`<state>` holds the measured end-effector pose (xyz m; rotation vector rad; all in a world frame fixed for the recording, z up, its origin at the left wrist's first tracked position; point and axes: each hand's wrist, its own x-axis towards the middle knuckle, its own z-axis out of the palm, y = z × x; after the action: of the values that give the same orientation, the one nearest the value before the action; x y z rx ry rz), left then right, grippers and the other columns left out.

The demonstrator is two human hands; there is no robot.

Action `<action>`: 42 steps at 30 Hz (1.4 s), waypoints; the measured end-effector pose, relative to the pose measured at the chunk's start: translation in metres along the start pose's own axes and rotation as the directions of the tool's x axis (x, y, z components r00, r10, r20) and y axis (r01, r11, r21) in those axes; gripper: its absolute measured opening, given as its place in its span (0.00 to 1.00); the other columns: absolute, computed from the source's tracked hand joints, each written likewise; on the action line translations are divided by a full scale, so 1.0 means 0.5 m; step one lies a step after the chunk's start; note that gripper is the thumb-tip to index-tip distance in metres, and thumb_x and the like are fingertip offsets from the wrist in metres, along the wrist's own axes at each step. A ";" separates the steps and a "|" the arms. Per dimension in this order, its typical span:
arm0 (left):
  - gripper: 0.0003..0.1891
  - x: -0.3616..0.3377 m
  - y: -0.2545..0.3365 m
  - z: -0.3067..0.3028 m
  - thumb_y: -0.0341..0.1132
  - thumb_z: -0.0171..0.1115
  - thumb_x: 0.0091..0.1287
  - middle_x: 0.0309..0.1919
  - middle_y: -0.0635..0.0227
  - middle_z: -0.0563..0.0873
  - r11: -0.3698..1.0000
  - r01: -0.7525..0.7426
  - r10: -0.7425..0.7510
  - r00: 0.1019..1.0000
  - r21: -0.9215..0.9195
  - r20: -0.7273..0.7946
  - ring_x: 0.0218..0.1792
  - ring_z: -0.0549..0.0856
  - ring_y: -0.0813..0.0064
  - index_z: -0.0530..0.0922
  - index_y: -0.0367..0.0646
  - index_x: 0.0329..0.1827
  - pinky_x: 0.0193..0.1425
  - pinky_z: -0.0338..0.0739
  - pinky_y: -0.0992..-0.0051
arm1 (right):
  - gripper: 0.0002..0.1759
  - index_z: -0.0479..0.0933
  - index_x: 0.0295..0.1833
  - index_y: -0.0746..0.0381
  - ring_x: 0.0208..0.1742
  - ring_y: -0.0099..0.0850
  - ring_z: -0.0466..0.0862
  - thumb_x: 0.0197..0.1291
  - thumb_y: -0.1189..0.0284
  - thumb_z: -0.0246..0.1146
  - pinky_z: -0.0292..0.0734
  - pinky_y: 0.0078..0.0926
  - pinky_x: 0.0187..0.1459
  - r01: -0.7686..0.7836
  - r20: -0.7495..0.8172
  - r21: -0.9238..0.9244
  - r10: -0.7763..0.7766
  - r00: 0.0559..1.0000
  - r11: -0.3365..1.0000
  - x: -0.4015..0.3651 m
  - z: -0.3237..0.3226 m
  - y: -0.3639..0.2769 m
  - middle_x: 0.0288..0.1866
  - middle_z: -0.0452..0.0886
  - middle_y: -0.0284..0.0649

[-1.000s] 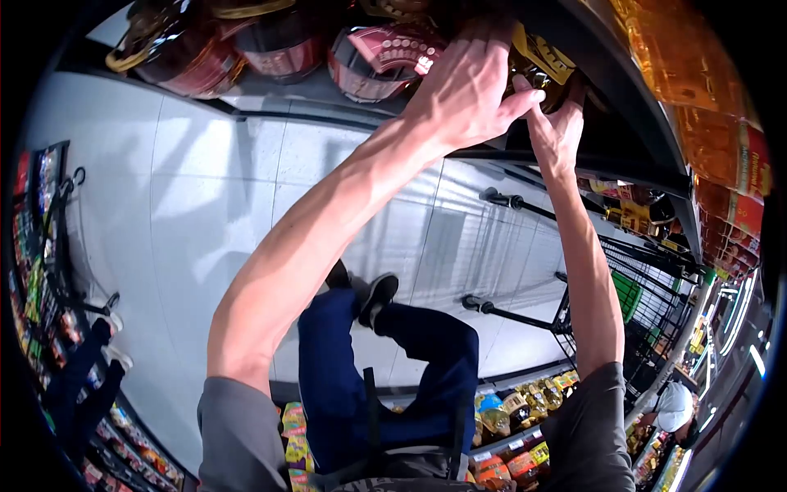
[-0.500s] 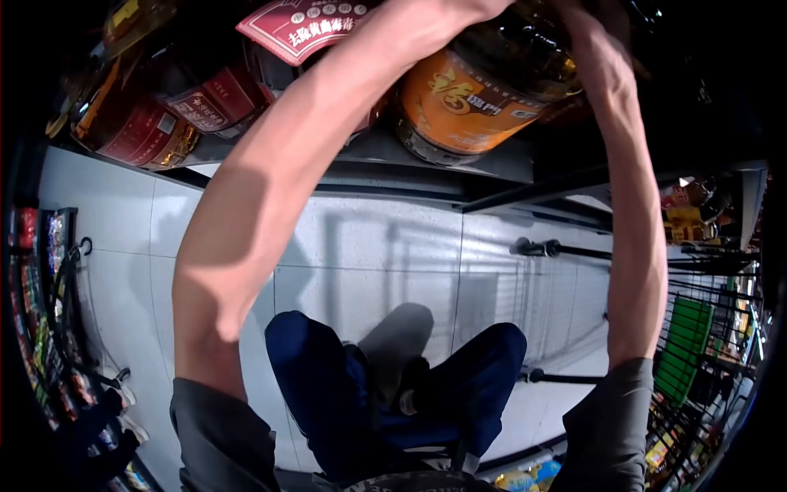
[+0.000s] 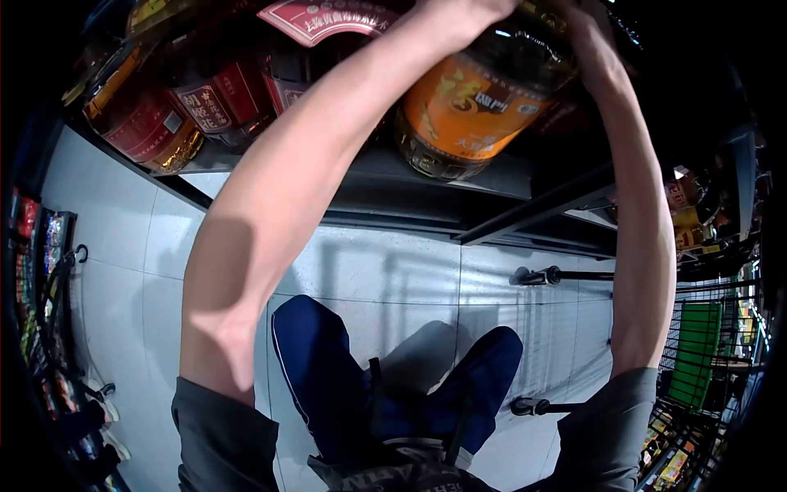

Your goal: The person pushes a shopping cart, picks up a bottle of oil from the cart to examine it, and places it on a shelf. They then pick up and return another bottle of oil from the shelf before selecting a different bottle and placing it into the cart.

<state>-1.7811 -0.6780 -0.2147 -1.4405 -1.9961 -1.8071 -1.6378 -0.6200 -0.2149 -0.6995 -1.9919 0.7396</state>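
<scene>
Orange-labelled bottle (image 3: pixel 471 108) has come into plain view since one second ago, shelf (image 3: pixel 515 184) just below it. Left hand (image 3: pixel 484 10) at bottle's upper left, right hand (image 3: pixel 585 23) upper right; can't tell opening or grip (my view crops fingers).

Glossy plastic bottle (image 3: pixel 469 111), matt metal shelf (image 3: pixel 504 179), smooth shiny tiles (image 3: pixel 525 316)

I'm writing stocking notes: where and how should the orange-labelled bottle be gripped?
Likely grip the bottle by both sides of its round body, from the front: it looks wide, and its base is near the front edge of the shelf. Its top is largely hidden, so I can't judge gripping there.
</scene>
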 end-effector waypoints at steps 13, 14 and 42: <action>0.29 -0.028 0.019 -0.037 0.50 0.49 0.71 0.38 0.36 0.86 1.000 -0.024 0.025 1.000 -0.012 0.017 0.45 0.86 0.41 0.81 0.24 0.39 0.57 0.78 0.53 | 0.23 0.76 0.54 0.67 0.49 0.32 0.81 0.61 0.60 0.65 0.74 0.30 0.51 -0.081 0.114 0.270 0.052 0.992 0.959 0.019 -0.011 0.023 0.48 0.83 0.42; 0.29 -0.028 0.021 -0.039 0.51 0.49 0.71 0.39 0.36 0.86 1.000 -0.019 0.019 0.999 -0.009 0.032 0.46 0.85 0.41 0.81 0.25 0.40 0.58 0.78 0.53 | 0.23 0.76 0.54 0.67 0.49 0.32 0.81 0.61 0.60 0.65 0.74 0.30 0.51 -0.081 0.115 0.264 0.052 0.992 0.961 0.017 -0.010 0.021 0.48 0.83 0.42; 0.31 -0.042 0.032 -0.052 0.53 0.47 0.72 0.49 0.38 0.83 0.998 0.050 -0.053 0.995 0.030 0.091 0.55 0.82 0.44 0.79 0.28 0.50 0.64 0.72 0.53 | 0.29 0.72 0.59 0.66 0.56 0.34 0.78 0.61 0.56 0.67 0.70 0.32 0.58 -0.086 -0.180 0.577 0.230 0.956 0.812 0.026 -0.024 0.027 0.55 0.78 0.45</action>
<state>-1.7718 -0.7131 -0.2084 -1.5036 -2.1111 -1.7567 -1.6308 -0.5991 -0.2124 -0.5634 -1.3896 1.2199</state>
